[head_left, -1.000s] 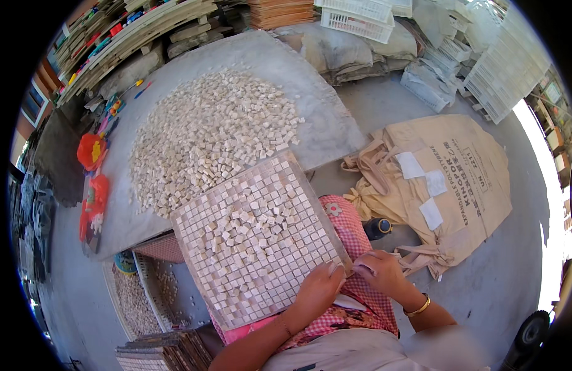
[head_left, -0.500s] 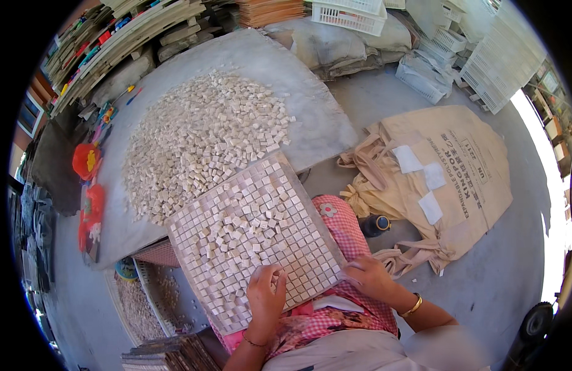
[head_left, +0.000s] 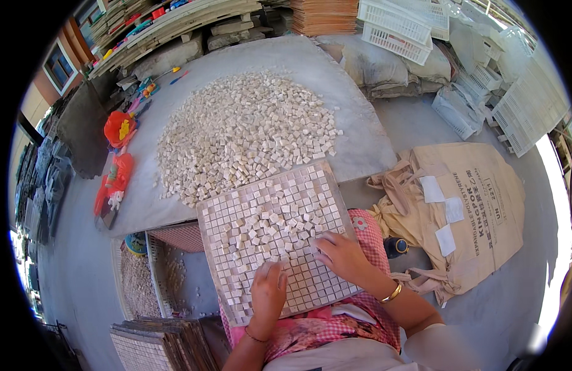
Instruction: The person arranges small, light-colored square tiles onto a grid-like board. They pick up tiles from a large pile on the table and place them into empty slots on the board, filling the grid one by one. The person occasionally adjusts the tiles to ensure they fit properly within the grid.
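Note:
A square gridded tray (head_left: 206, 217) rests tilted on my lap, its far edge by the table. Small cream stone mosaic tiles fill many of its cells, and a loose heap of tiles (head_left: 273, 227) lies on top at its middle. My left hand (head_left: 269, 294) is over the tray's near left part, fingers curled together at the tiles; what they pinch, if anything, is hidden. My right hand (head_left: 344, 260) reaches over the right half, its fingers bent and closed at the heap's edge. Whether a tile is between those fingertips is too small to tell.
A big pile of loose tiles (head_left: 249, 130) covers the grey table (head_left: 360, 133). Red plastic bags (head_left: 117, 173) lie at its left edge. To the right are a beige sack (head_left: 484, 222) and a dark bottle (head_left: 394, 247). Stacked boards (head_left: 174, 340) stand at lower left, white crates (head_left: 397, 40) behind.
My right hand has moved from the tray's right edge inward to the loose tiles. My left hand stays over the near left part. The whole view has shifted.

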Demonstrator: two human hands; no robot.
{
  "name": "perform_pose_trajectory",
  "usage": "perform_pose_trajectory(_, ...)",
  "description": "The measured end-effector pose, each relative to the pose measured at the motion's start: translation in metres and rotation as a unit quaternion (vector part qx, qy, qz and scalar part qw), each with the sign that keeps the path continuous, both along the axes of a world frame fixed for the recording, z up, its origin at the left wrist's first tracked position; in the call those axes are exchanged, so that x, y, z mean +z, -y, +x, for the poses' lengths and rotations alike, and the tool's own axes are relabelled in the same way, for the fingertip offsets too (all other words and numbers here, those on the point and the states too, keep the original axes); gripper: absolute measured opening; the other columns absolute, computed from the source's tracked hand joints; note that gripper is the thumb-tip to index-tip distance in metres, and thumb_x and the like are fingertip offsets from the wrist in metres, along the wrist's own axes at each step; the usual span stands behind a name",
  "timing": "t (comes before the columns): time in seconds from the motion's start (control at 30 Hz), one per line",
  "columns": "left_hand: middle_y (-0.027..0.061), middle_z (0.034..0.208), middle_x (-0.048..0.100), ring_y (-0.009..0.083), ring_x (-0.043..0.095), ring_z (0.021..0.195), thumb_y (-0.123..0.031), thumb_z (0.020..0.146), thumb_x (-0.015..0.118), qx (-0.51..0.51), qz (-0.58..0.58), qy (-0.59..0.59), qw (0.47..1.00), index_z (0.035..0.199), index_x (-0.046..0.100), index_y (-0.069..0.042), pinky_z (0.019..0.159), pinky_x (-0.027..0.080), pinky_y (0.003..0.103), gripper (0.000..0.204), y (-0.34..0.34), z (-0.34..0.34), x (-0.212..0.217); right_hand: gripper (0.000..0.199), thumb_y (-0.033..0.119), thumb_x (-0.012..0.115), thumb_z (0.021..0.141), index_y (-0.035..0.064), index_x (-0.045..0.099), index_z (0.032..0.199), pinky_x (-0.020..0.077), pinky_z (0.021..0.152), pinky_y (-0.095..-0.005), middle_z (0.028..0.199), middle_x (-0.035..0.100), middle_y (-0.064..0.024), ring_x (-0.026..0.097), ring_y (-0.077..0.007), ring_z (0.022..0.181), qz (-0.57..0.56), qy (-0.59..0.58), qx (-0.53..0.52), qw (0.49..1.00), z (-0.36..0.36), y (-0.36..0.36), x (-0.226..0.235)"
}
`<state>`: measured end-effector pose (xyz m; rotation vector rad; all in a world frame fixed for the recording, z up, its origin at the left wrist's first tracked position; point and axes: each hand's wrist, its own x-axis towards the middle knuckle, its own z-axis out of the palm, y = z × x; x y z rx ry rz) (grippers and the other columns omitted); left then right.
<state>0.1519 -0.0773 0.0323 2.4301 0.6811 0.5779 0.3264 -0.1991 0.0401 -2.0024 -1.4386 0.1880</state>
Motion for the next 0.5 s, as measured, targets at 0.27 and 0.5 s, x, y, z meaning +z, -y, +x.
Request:
perform_pose_trajectory(0.27, 0.0119, 0.085, 0.059, 0.0318, 0.057, 0.080, -0.005, 0.071, 0.069, -0.027, 0.001, 0.010, 1.000, 0.094, 0.060, -0.003, 0.071, 0.047, 0.040, 0.024, -0.015, -0.019, 0.002, 0.022, 0.016, 0.068, 0.076, 0.0066, 0.059, 0.093, 0.0497, 0.068, -0.0372, 0.089, 0.058, -0.0098, 0.059, -0.0291, 0.079, -0.037, -0.007, 0.019, 0.999, -0.013, -0.004, 0.001)
perform_pose_trajectory(0.5, 0.0119, 0.085, 0.058, 0.0329, 0.056, 0.082, -0.007, 0.069, 0.070, -0.064, -0.008, 0.012, 0.998, 0.092, 0.059, -0.004, 0.073, 0.047, 0.040, 0.026, -0.021, -0.014, 0.003, 0.021, 0.019, 0.068, 0.076, 0.0075, 0.056, 0.088, 0.0476, 0.064, -0.0393, 0.080, 0.053, -0.0098, 0.057, -0.0292, 0.075, 0.011, -0.055, 0.048, 0.997, -0.047, -0.003, 0.004)
